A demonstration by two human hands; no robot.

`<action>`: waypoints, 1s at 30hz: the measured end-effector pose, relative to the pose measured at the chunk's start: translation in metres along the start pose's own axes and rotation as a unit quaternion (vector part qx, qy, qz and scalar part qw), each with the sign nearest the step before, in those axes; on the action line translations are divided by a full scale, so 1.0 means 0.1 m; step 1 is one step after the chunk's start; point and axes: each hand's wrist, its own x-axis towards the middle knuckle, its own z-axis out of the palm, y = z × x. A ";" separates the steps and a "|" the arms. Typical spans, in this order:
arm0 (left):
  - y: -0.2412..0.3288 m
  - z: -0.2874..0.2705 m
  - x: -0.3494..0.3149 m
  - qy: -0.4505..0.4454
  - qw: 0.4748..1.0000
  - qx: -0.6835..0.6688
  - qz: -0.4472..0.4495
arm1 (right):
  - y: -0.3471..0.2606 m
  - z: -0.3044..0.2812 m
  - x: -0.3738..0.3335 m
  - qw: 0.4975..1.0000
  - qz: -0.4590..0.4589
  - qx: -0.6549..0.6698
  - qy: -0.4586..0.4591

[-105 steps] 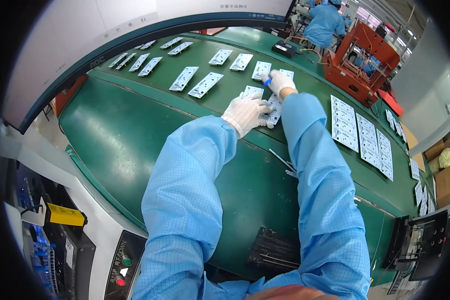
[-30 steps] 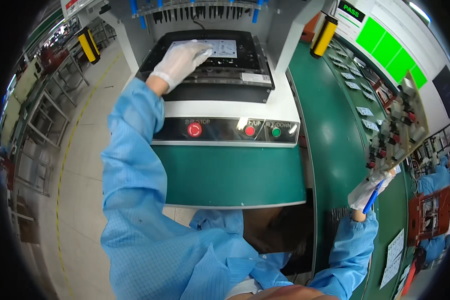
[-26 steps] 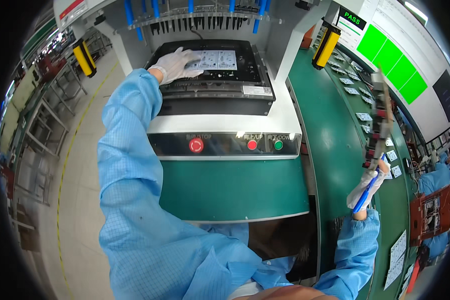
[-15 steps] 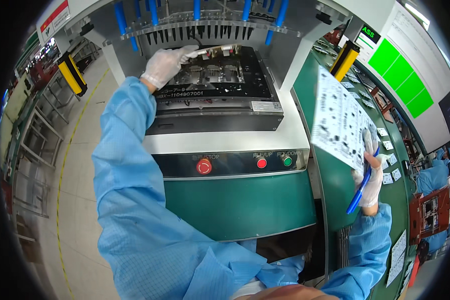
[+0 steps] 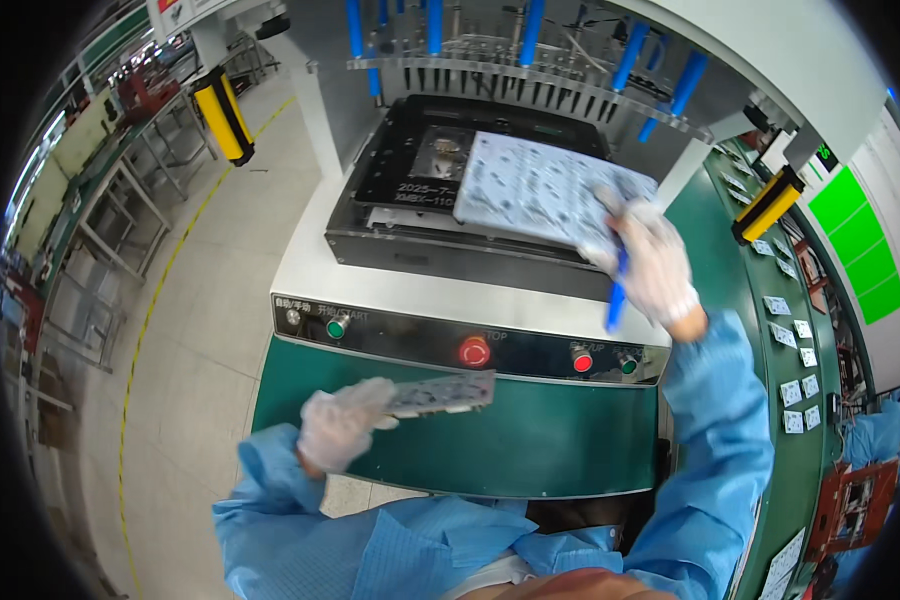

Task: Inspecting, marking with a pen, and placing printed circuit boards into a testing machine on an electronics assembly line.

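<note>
My left hand (image 5: pixel 345 425), in a white glove, grips one end of a flat circuit board (image 5: pixel 442 393) above the green table edge in front of the machine. My right hand (image 5: pixel 655 262), also gloved, is closed on a larger white circuit board panel (image 5: pixel 545 190) with dark spots. A blue pen (image 5: pixel 618 292) is held in the same hand, its lower end pointing down. The panel hangs tilted over the black test fixture (image 5: pixel 390 170) and hides much of its right part; whether they touch I cannot tell.
Blue rods (image 5: pixel 532 30) and a clear plate with dark pins hang above the fixture. A control panel (image 5: pixel 400 335) with red and green buttons runs along the machine's front. Yellow-black posts (image 5: pixel 223 115) flank it. Small white boards (image 5: pixel 785 335) lie on the right-hand green bench, beside a screen (image 5: pixel 855 240).
My left hand has come off the fixture and down toward me, carrying the board. My right hand has swung left with the panel and pen, from over the right bench to above the fixture.
</note>
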 end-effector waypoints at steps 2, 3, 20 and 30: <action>0.22 0.26 -0.11 -0.005 1.000 -0.005 0.030 | 0.01 0.37 0.42 0.999 -0.028 -0.013 0.030; 0.31 0.39 -0.16 0.071 0.994 -0.009 0.087 | 0.04 0.49 0.58 0.998 -0.031 -0.047 -0.009; -0.59 0.80 0.56 0.127 0.951 0.055 -0.278 | 0.11 1.11 1.22 0.995 -0.014 0.101 -0.014; -0.63 0.85 0.57 0.181 0.950 0.013 -0.255 | 0.15 1.53 1.42 0.971 0.040 0.102 -0.215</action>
